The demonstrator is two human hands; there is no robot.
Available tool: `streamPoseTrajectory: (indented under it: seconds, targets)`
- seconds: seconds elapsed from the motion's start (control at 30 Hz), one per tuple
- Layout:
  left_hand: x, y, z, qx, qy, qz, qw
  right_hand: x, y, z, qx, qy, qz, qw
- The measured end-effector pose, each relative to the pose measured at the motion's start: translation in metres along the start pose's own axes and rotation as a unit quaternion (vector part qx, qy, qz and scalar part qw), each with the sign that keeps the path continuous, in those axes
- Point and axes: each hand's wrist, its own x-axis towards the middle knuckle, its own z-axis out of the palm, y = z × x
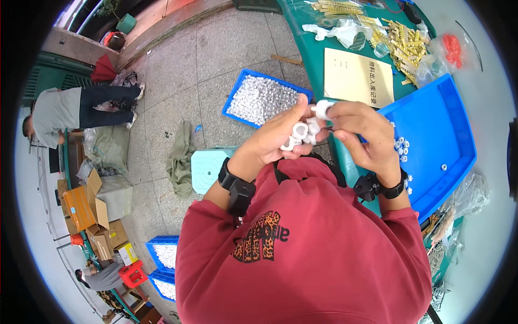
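Cupped in my left hand (265,141) is a small pile of white plastic pieces (300,130), several of them with a round hollow. The fingers curl around the pile in front of my chest. My right hand (373,135) is close beside it, pinching a larger white round piece (324,109) between bent fingers, near the left fingertips. Part of that piece is hidden by the right fingers. To the right lies a big blue tray (453,124) with several small white pieces (401,146) on its near-left side, partly covered by my right wrist.
A blue crate (234,92) full of small white pieces stands beyond my left hand. A cream booklet (350,81) and gold strips (404,49) lie on the green table (302,27). A pale turquoise stool (209,174) stands left. Two people (56,110) are farther left.
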Motion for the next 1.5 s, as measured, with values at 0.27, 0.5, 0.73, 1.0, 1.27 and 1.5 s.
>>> streamPoseTrajectory:
  seconds: [0.27, 0.5, 0.73, 1.0, 1.27, 1.5]
  targets:
    - [0.008, -0.004, -0.004, 0.000, -0.025, -0.028, 0.999, -0.008, 0.008, -0.009, 0.029, -0.102, 0.016, 0.994]
    - [-0.002, -0.006, 0.011, 0.235, 0.038, 0.280, 0.930, -0.020, 0.003, 0.007, 0.255, 0.140, 0.211, 0.933]
    - [-0.012, 0.002, 0.027, 0.297, 0.068, 0.332, 0.893, -0.010, -0.005, 0.014, 0.192, 0.119, 0.185, 0.956]
    - [-0.016, 0.003, 0.030, 0.302, 0.073, 0.335, 0.890, -0.009, -0.006, 0.017, 0.178, 0.127, 0.169, 0.961]
    - [-0.016, 0.003, 0.029, 0.348, 0.096, 0.341, 0.868, -0.008, -0.003, 0.014, 0.172, 0.094, 0.159, 0.968]
    - [-0.012, 0.004, 0.026, 0.415, 0.094, 0.418, 0.803, -0.010, -0.006, 0.013, 0.218, 0.097, 0.172, 0.956]
